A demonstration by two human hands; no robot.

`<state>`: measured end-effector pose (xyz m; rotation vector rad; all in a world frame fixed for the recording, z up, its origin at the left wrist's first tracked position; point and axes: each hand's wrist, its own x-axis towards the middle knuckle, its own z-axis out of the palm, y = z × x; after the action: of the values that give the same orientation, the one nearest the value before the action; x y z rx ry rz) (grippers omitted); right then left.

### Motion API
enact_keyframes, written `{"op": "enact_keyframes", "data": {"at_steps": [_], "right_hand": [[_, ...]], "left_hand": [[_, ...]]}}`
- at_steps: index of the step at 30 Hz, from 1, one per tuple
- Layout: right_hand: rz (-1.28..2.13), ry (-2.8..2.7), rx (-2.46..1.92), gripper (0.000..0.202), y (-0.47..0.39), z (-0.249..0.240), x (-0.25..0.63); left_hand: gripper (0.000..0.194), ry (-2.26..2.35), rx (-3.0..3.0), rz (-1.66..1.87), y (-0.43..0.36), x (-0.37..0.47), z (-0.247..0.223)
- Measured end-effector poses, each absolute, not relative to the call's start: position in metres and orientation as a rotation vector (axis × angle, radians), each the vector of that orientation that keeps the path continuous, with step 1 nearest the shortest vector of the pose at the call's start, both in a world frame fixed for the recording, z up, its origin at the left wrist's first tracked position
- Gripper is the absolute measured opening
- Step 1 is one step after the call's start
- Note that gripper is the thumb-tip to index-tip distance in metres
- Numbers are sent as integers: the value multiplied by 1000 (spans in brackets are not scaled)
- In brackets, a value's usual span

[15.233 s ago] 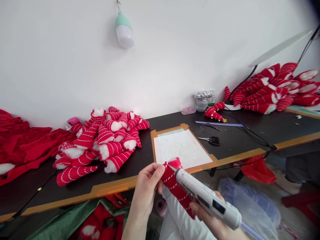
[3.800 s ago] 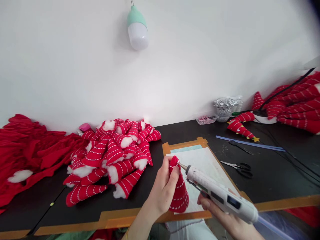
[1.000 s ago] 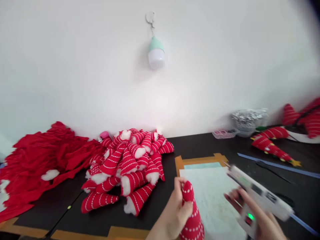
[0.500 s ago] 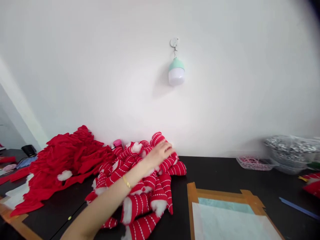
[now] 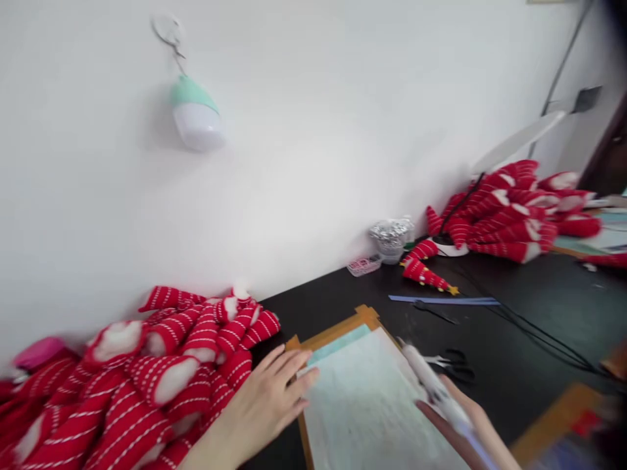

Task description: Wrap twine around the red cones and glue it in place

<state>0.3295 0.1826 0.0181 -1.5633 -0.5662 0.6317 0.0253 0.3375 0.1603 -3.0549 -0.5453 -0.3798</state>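
Note:
My left hand (image 5: 274,395) rests at the left edge of a pale sheet (image 5: 377,405) taped to the table, its fingers stretched out and holding nothing. Just left of it lies a heap of red striped stuffed cones (image 5: 196,365), white filling showing at their open ends. On the other side of the sheet, my right hand (image 5: 465,418) is wrapped round a white glue gun (image 5: 435,388), blurred by motion. The gun's thin tip points up and to the left. Close behind it are black-handled scissors (image 5: 455,365).
A blue strip (image 5: 441,300) and a dark slim tool (image 5: 435,312) lie on the black table. Farther back are a decorated red cone (image 5: 426,271), a small tray (image 5: 364,266), a silver-filled tub (image 5: 390,241) and another heap of striped cones (image 5: 514,215). Black cables (image 5: 543,343) cross the right side.
The view has swung to the right. A hand that was reaching onto the striped heap is off it. Both hands are now by the taped sheet, the right one with the glue gun.

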Motion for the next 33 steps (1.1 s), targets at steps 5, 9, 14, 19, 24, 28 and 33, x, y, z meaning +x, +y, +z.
{"op": "enact_keyframes", "data": {"at_steps": [5,9,14,19,24,28,33], "right_hand": [[438,-1424,-1938,25,211,9,327],[362,-1628,-2055,37,227,17,319],[514,-1372,-1512,13,198,72,307],[1339,-1033,-889,42,163,110,277],[1424,-925,-841,36,141,111,269],[1397,-914,-848,32,135,108,276],[1364,-977,-892,34,126,103,289]], "left_hand": [[25,-879,-3010,-990,289,28,134],[17,-1416,-2875,-1289,269,20,109],[19,-1740,-2863,-1436,228,28,106],[10,-1557,-3094,-1552,193,69,137],[6,-1374,-3248,-1682,178,101,149],[7,-1310,-3331,-1657,176,110,146],[7,-1147,-3382,-1636,173,115,147]]}}
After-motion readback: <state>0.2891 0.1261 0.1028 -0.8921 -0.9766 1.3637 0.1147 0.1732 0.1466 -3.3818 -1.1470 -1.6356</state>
